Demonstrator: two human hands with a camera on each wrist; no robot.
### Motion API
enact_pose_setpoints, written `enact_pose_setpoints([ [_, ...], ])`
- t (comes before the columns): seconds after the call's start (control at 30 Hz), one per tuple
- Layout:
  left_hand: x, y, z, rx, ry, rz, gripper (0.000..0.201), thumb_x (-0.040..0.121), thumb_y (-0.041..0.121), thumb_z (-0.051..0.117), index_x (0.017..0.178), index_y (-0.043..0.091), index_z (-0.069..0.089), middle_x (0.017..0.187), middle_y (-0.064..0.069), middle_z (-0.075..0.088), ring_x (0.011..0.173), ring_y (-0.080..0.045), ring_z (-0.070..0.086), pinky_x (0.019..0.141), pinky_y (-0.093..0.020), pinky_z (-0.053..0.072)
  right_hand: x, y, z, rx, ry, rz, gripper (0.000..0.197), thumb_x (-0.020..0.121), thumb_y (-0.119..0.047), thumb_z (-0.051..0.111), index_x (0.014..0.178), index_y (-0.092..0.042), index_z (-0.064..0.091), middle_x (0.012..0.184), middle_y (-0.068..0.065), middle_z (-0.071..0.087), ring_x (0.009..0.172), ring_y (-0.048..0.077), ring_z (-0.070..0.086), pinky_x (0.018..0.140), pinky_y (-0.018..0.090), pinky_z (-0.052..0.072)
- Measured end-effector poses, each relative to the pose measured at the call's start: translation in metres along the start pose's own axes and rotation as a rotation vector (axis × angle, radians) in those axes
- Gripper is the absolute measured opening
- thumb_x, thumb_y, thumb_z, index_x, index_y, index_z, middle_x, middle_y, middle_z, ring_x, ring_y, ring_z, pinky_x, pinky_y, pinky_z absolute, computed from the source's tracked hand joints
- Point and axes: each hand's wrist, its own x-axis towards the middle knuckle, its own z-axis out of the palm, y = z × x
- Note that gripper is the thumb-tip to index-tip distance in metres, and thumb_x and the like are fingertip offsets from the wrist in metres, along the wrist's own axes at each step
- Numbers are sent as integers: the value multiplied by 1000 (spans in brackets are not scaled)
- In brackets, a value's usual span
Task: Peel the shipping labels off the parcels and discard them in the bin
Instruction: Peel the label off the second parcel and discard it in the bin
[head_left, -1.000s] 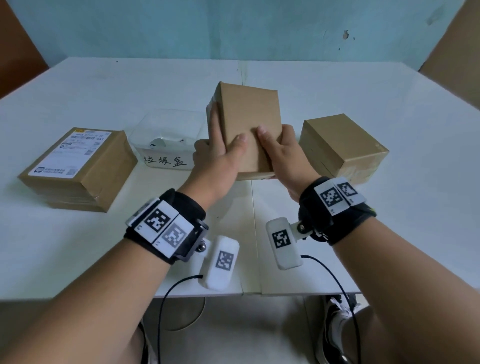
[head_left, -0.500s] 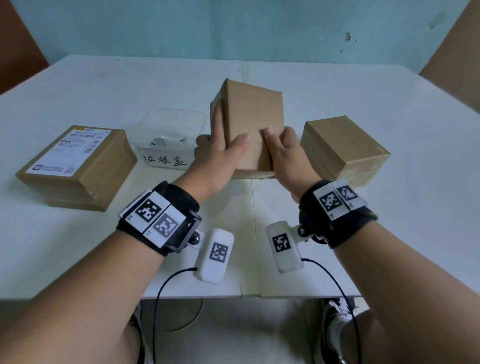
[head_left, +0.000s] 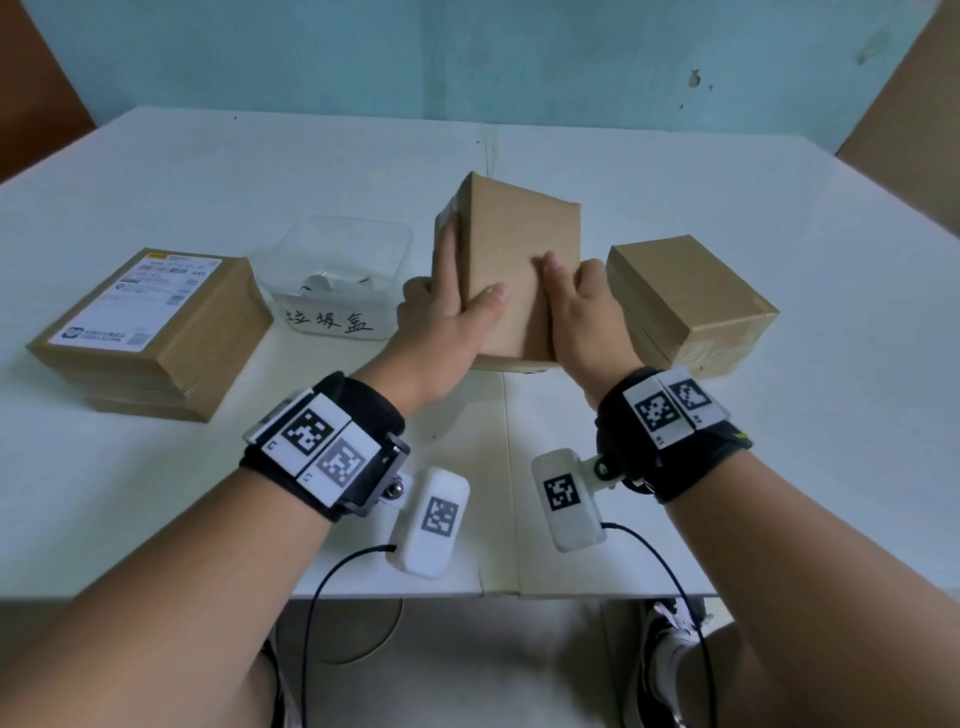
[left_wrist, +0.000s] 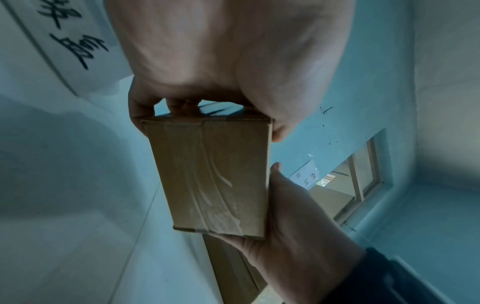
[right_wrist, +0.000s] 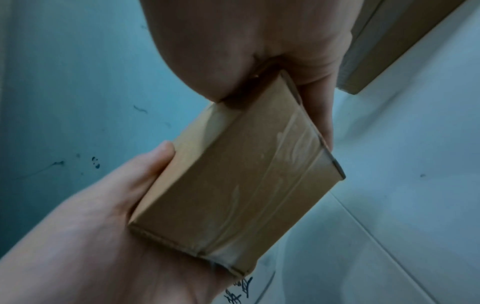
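— What colours have you got in front of you?

— Your held parcel is plain brown cardboard, with a glossy clear strip of tape down one face. The parcel on your right is the same plain brown. The one on your left is brown too, but carries a white label printed in black, with a small yellow mark at one corner.

— And the bin?

— Your bin is clear plastic, with a white strip bearing black handwritten characters. The table is white, the wall pale teal. Your wristbands are black with black-and-white square-patterned tags.
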Motion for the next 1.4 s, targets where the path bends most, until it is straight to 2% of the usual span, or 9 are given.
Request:
enact_pose_setpoints([
  [0.17,-1,2,2,-5,36,-13,89,74,76,40,150,56,-2,140,-10,39,131,-31,42,114,-52,34,5,6,-5,110,-25,-6,36,116,-44,35,113,-14,53,94,-8,56,86,8,54,83,31,44],
  [0.3,0,-1,-3,-25,64,-42,93,72,76,41,152,53,0,146,-9,38,135,-29,40,116,-51,32,-1,7,-2,134,-222,-14,61,95,-51,75,134,-12,50,121,-2,68,109,13,69,91,32,58],
  [0.4,-2,2,-8,-116,48,-15,96,72,73,43,156,47,3,149,0,38,134,-21,43,117,-48,34,4,6,-7,81,-128,-91,21,109,-39,58,116,-19,63,101,-6,70,90,10,67,83,37,56],
  [0.5,-2,5,-13,-157,61,5,93,77,69,45,157,46,4,145,4,38,133,-17,44,118,-45,33,7,4,-10,92,-55,-126,36,116,-34,40,89,-27,63,80,-13,59,76,8,55,78,33,46],
  [0.7,-2,8,-13,-78,141,34,86,85,54,43,159,38,3,136,4,36,118,-9,36,104,-26,28,-1,0,-9,206,-277,-116,45,101,-29,65,144,-15,59,130,3,72,116,15,71,96,35,60],
  [0.83,-2,8,-21,-130,109,25,85,86,56,45,159,41,4,138,9,35,126,-11,39,113,-34,31,2,-6,-28,307,-443,-25,41,109,-5,54,147,-21,57,134,6,72,115,18,70,101,38,60],
  [0.97,-6,10,-17,-62,66,54,80,96,48,47,159,39,0,133,5,35,123,-15,42,106,-29,33,-3,-6,-21,210,-269,-62,44,98,-21,77,136,-14,55,128,10,69,107,16,74,81,28,62],
  [1.17,-11,7,-6,38,86,63,83,88,61,42,157,47,-1,134,-9,37,132,-28,39,115,-47,32,-6,-4,-8,158,-28,-53,54,72,-64,83,102,-29,54,113,7,73,101,20,74,81,40,63],
  [1.4,-5,4,-22,55,89,56,85,87,60,42,157,45,-3,138,-7,33,134,-28,39,116,-49,32,-4,-6,-14,237,-290,-34,49,95,-21,79,133,-14,49,129,9,64,107,16,70,75,23,60],
])
